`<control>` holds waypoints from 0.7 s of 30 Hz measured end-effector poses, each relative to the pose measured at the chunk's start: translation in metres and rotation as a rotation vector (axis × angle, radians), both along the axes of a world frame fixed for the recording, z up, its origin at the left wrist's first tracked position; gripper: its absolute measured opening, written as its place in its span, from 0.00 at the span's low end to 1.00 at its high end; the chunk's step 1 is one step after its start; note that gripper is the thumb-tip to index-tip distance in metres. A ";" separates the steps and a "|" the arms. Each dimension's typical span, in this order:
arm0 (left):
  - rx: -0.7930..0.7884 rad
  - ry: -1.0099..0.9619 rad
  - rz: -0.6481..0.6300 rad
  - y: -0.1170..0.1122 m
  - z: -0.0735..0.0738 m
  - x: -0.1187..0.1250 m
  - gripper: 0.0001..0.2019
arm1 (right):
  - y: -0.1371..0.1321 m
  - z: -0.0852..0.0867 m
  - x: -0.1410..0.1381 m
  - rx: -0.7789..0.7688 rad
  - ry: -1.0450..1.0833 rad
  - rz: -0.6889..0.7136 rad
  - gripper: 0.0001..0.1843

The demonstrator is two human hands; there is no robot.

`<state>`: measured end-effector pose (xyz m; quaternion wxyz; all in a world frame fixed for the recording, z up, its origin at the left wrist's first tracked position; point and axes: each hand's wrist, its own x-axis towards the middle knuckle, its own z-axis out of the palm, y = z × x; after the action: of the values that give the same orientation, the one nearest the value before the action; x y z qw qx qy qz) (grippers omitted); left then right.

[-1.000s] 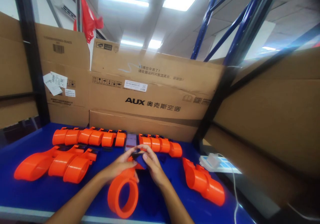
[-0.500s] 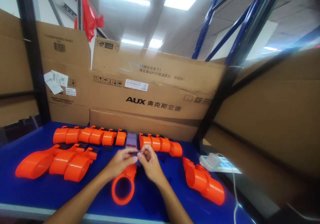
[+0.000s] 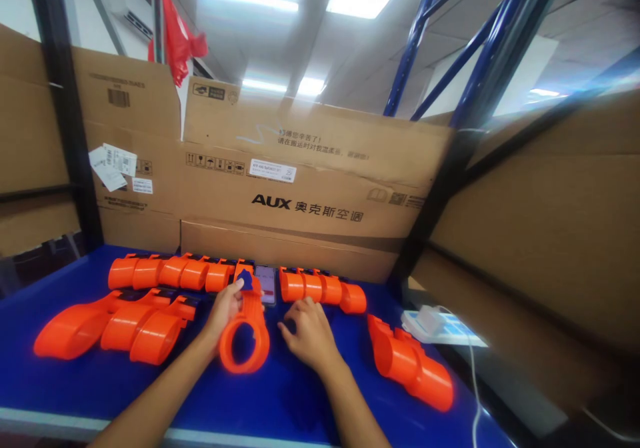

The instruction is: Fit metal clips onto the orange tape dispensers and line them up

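Note:
My left hand [image 3: 226, 309] is closed on an orange plastic ring with a short stem [image 3: 245, 338], held just above the blue table, its round opening towards me. A small dark blue piece [image 3: 245, 280] sits at the top of the stem, under my left thumb. To the right, my right hand [image 3: 307, 333] hangs low over the table with bent fingers, thumb apart from them. No object shows in it, though its fingertips are partly hidden. A phone [image 3: 265, 284] lies flat behind the two hands.
Orange rings with dark clips line the back, in a left row [image 3: 170, 271] and a right row [image 3: 320, 287]. More lie at front left [image 3: 155, 338] and at right [image 3: 410, 365]. A power strip with a white plug [image 3: 430, 321] is at far right. Cardboard [image 3: 310, 181] walls the back.
My hands, together at the stem's top before, have parted. The left has lifted the ring slightly and tilted it up; the right has moved right and down, off the ring.

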<state>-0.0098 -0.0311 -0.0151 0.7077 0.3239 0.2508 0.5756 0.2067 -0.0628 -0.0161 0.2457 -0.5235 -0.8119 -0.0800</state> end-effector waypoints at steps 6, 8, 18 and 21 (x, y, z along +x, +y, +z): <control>-0.014 -0.071 -0.096 -0.013 0.003 0.005 0.16 | 0.001 0.003 -0.001 0.028 0.032 -0.001 0.07; -0.002 -0.060 -0.133 -0.016 0.002 0.007 0.16 | 0.002 0.005 0.000 0.048 0.179 -0.033 0.08; 0.074 -0.037 -0.276 -0.023 0.002 0.015 0.19 | 0.005 0.003 -0.004 0.031 0.873 0.076 0.16; 0.043 -0.085 -0.258 -0.022 0.001 0.013 0.19 | 0.006 0.005 -0.002 0.079 0.892 0.066 0.16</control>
<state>0.0027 -0.0532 -0.0137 0.7787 0.3441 0.1643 0.4981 0.2052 -0.0566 -0.0107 0.5938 -0.4709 -0.6393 0.1304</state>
